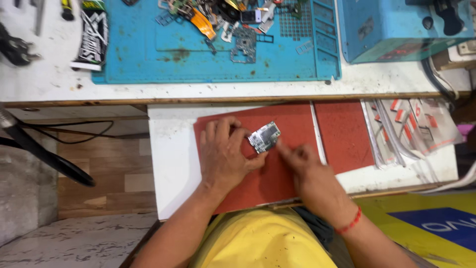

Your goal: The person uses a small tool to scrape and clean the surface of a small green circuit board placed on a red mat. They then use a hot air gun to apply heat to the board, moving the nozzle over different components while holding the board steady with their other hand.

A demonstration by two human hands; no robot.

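A small silver circuit board (265,137) lies tilted on a red mat (277,178) on a pulled-out white shelf. My left hand (225,154) rests on the mat, with its fingertips and thumb gripping the board's left edge. My right hand (302,161) is blurred just right of the board, with a finger touching the board's lower right corner. A red thread band is on my right wrist.
A blue work mat (148,54) on the upper bench holds loose phone parts, another circuit board (244,43) and an orange flex cable (203,22). A blue machine (391,30) stands at top right. Clear plastic packets (411,129) lie right of the red mat. Black cables hang at left.
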